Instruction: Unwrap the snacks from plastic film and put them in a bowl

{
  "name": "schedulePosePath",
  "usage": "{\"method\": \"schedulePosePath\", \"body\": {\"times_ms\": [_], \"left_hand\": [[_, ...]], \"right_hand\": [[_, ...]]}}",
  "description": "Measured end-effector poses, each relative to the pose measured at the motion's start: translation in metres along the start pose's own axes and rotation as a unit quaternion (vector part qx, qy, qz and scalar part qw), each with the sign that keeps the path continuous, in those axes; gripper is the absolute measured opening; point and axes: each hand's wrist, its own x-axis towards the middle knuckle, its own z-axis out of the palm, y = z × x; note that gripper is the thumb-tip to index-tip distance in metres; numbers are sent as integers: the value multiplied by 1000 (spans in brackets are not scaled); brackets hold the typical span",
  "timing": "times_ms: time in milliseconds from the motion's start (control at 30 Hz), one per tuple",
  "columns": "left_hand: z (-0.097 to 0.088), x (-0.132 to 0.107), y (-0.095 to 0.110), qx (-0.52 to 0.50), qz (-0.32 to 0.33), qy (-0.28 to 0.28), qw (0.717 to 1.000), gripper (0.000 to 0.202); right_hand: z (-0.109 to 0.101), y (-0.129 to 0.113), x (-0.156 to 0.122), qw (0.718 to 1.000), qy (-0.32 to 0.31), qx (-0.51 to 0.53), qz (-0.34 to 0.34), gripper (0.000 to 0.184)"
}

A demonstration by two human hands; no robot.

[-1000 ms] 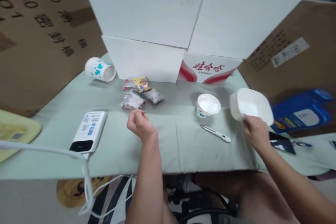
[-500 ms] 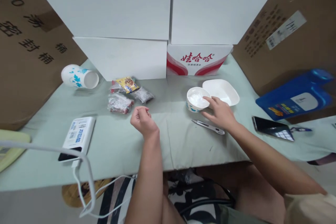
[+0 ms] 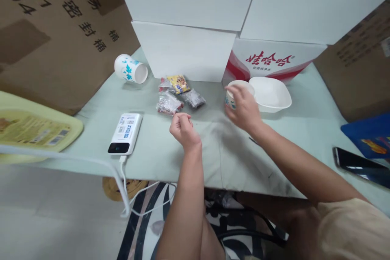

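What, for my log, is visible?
Paper cup: 1, white, back left
Packets: about 4, multicoloured, centre
Power bank: 1, white, left
Cable: count unclear, white, left
Container: 1, yellow, left
Paper bowl: 1, white, centre right
Square bowl: 1, white, right
Smartphone: 1, black, right
Other container: 1, blue, right
Cartons: 4, white, back
Cardboard boxes: 2, brown, sides
Tablecloth: 1, green, beneath
Fabric: 1, patterned, below
Left hand: 1, fist, centre
Right hand: 1, over paper bowl

From right hand [image 3: 246, 110], passable toward seven o'clock; blocked at twelve by carton [image 3: 272, 59], at two by white bowl [image 3: 272, 95].
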Motion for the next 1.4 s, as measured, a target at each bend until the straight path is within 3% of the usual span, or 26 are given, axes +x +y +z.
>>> {"method": "schedulePosePath", "body": {"times_ms": [67,100,167,267,367,500,600,667,800,867,1000,1100,1167,1233,1300,1400], "left_hand": [[-2,1,1,-5,0,4,1000,14],[-3,1,1,-8,0,5,1000,14],[-5,1,3,-11,2,6,1000,14],[-9,1,7,-14,5,2,1000,15],[-13,1,10,-20,7,5,1000,15],[-16,4,10,-22,-21,-20,999,17],[-11,-5,5,15,-110,-139,984,18],[-4,-20,0,56,-197,-251,946,23],[17,-70,-13,48,-337,-430,836,52],[28,-93,-19,6,-350,-470,811,64],[42,-111,-30,26,-349,-468,811,62],[44,-106,-34,115,-312,-472,816,68],[44,-100,-35,170,-276,-467,823,80],[42,-93,-35,209,-250,-431,841,84],[40,-87,-36,236,-214,-365,875,71],[33,-79,-40,280,-143,-288,904,48]], "right_hand": [[14,-33,9,995,-49,39,-79,56],[24,-47,15,994,-63,39,-82,57],[45,-66,31,994,-95,28,-46,61],[66,-73,48,990,-141,15,-12,58],[60,-61,35,991,-130,23,-11,54],[22,-31,-34,981,-98,162,-28,52],[-2,-6,-94,972,-45,230,31,64],[-9,4,-122,965,4,242,97,73],[-10,11,-142,954,110,228,162,60],[-13,14,-141,954,124,228,149,47],[-26,33,-146,950,128,258,121,45],[-34,61,-157,944,150,263,131,36],[-34,81,-165,951,120,248,137,24],[-30,98,-169,965,49,214,142,21],[-24,109,-171,975,-16,169,146,22],[-17,116,-170,980,-42,122,150,18]]}}
